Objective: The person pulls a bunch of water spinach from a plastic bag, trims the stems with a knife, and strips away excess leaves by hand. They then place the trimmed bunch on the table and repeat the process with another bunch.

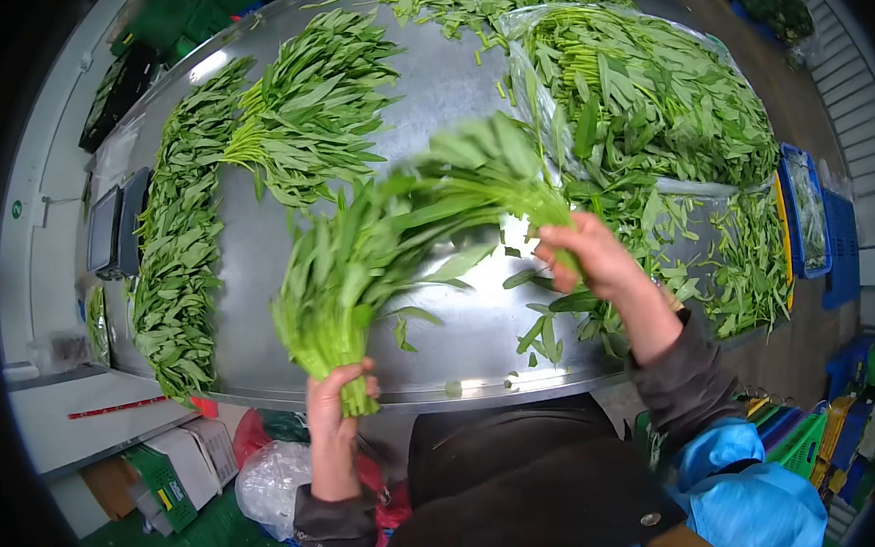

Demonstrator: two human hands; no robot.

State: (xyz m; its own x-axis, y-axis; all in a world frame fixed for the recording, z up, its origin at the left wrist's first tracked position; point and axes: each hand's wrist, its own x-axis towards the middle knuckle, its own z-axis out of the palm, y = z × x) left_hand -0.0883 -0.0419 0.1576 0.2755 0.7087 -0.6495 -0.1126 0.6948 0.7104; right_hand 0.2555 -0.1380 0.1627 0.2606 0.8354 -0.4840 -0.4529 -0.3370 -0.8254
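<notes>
My left hand [339, 400] is wrapped round the stems of a bunch of leafy greens [333, 290] at the front edge of the metal table [257, 274]. In my right hand [592, 254] is a second bunch [502, 174], gripped by its stems, its leaves pointing left and blurred by motion. The leaves of the two bunches meet between my hands. Loose leaves [542, 337] lie on the metal below my right hand.
Laid bunches [317, 100] and a long row of greens [178, 289] cover the table's left side. A plastic-lined heap [647, 100] fills the back right. A scale-like device [114, 228] stands left; a blue crate [804, 211] sits right.
</notes>
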